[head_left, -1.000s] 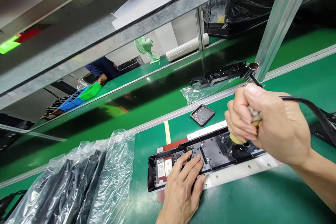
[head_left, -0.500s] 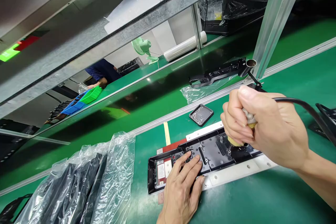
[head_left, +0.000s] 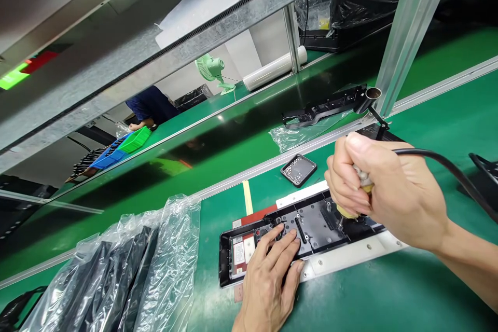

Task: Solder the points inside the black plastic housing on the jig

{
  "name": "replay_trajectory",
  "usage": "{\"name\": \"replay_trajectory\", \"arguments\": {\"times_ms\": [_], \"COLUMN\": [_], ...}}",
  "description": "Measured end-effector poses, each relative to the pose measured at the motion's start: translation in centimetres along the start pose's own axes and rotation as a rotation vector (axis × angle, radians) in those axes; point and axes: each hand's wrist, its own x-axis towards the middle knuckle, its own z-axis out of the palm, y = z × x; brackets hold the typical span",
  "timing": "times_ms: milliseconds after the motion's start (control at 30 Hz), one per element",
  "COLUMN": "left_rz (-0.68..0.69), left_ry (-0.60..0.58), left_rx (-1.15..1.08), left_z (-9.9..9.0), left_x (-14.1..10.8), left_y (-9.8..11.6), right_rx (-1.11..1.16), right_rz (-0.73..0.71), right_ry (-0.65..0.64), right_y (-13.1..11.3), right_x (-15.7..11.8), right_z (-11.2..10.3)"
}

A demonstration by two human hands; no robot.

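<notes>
A long black plastic housing (head_left: 319, 220) lies open side up in a white-railed fixture (head_left: 350, 259) on the green bench. My left hand (head_left: 272, 275) rests on its left part, fingers spread and lying flat. Above the right part, my right hand (head_left: 385, 187) is wrapped round a corded, yellow-ended tool (head_left: 347, 212), its tip pointing down into the housing. My fingers hide much of the tool, and the exact contact of its tip is hard to make out. A small black tray (head_left: 299, 170) with many tiny screws sits behind the housing.
Plastic-wrapped black parts (head_left: 112, 275) lie at the left. Behind the bench rail, a black part (head_left: 327, 106) rests on clear film near a metal post (head_left: 412, 36). A black cable (head_left: 447, 158) trails right. Across the line, a person's arm (head_left: 142, 123) is beside a green bin (head_left: 136, 139).
My right hand has shifted slightly left with the tool. My left hand stays in place on the housing. The other person's arm has moved a little.
</notes>
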Motion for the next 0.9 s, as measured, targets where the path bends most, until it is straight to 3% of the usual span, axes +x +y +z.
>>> {"name": "replay_trajectory", "arguments": {"times_ms": [900], "left_rz": [-0.005], "left_ry": [0.003], "left_rx": [-0.005], "left_z": [0.2], "left_x": [-0.11], "left_y": [0.04], "right_rx": [0.002], "right_rz": [-0.039], "right_ry": [0.067], "right_y": [0.39], "right_x": [0.23], "right_z": [0.02]}}
